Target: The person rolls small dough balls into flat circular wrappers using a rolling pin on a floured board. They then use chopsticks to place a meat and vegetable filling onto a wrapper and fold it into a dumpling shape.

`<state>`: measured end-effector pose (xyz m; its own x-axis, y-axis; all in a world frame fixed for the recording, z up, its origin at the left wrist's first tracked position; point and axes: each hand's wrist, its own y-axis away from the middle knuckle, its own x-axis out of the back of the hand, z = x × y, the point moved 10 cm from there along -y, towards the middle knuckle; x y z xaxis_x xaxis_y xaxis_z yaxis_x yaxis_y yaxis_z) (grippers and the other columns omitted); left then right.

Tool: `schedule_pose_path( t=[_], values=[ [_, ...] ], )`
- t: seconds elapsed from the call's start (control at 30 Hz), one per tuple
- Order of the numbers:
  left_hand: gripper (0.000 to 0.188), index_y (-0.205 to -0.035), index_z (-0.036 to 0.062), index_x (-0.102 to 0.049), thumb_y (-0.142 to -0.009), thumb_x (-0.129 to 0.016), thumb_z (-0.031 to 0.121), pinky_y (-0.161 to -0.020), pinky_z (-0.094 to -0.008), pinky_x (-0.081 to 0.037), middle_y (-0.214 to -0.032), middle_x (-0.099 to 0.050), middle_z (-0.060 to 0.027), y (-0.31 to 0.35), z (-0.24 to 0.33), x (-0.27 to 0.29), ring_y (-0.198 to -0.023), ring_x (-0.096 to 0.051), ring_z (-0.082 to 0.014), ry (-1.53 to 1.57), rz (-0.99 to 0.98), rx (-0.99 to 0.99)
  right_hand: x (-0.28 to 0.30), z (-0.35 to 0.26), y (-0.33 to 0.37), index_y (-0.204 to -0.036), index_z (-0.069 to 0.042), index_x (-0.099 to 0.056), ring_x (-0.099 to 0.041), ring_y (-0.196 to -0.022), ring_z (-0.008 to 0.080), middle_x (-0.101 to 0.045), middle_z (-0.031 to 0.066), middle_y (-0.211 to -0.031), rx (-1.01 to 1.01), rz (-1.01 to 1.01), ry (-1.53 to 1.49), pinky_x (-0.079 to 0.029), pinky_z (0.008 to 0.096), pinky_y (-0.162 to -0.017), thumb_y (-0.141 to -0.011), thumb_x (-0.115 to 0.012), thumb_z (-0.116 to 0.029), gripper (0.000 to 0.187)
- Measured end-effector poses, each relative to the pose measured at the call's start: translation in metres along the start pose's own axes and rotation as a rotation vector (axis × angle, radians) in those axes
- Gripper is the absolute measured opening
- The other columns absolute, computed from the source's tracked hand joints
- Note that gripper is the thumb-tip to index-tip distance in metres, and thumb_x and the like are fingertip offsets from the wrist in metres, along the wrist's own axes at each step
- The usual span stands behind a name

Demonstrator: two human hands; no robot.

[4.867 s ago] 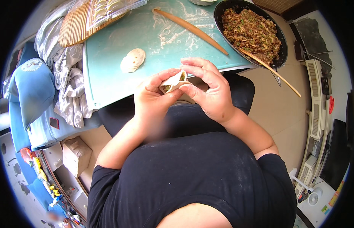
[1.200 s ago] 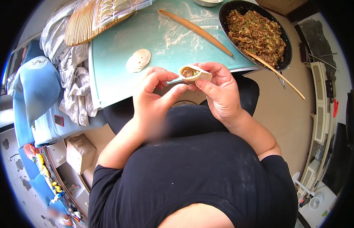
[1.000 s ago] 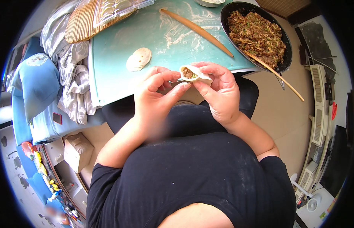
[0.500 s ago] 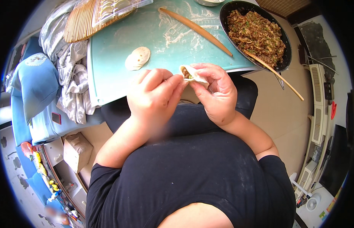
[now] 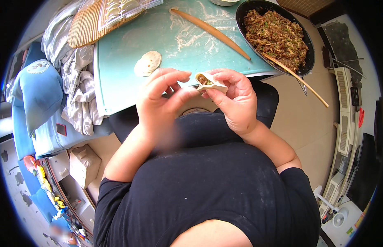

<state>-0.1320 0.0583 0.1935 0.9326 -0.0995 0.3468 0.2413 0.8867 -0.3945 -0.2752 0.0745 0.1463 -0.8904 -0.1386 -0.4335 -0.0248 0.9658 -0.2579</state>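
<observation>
A half-folded dumpling (image 5: 210,85) with brown and green filling showing at its left opening is pinched in my right hand (image 5: 236,96), thumb below and fingers behind. My left hand (image 5: 160,96) is at its left end with thumb and forefinger spread apart. The left thumb tip reaches the wrapper's left corner; whether it touches cannot be told. Farther back on the green mat, left of centre, lies a small overlapping stack of round dough wrappers (image 5: 148,64).
A black pan of minced filling (image 5: 278,39) stands at the far right, a wooden stick (image 5: 296,80) jutting over its near rim. A tapered rolling pin (image 5: 212,33) lies on the floury green mat (image 5: 117,92). At the back left, a slatted tray (image 5: 82,29) carries a box of dumplings (image 5: 117,12).
My left thumb and fingers have parted from their pinch on the dumpling's left edge, and the left fingers have lifted away. The right hand keeps its hold; the dumpling's opening shows more.
</observation>
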Motion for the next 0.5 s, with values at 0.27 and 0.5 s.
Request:
schedule_pose_path(
  t=[0.27, 0.5],
  values=[
    [0.017, -0.096, 0.0016, -0.068, -0.079, -0.068, 0.001, -0.068, -0.0242, -0.045, -0.090, -0.061, -0.0050, 0.003, -0.032, -0.011, -0.084, -0.057, -0.0126, 0.356, -0.050, 0.111, -0.006, 0.011, 0.001, -0.109, -0.002, -0.050, -0.058, -0.102, 0.0159, -0.056, 0.0106, -0.110, -0.161, -0.053, -0.155, -0.049, 0.0276, -0.090, -0.084, -0.058, 0.010, 0.029],
    [0.018, -0.093, 0.0011, -0.067, -0.076, -0.070, -0.002, -0.077, -0.0291, -0.050, -0.096, -0.063, -0.0110, -0.003, -0.012, -0.008, -0.091, -0.061, -0.0193, 0.175, -0.020, -0.046, -0.004, 0.012, 0.001, -0.109, -0.001, -0.050, -0.060, -0.098, 0.0152, -0.058, 0.0103, -0.108, -0.151, 0.010, -0.150, -0.050, 0.0271, -0.086, -0.085, -0.057, 0.009, 0.027]
  ],
)
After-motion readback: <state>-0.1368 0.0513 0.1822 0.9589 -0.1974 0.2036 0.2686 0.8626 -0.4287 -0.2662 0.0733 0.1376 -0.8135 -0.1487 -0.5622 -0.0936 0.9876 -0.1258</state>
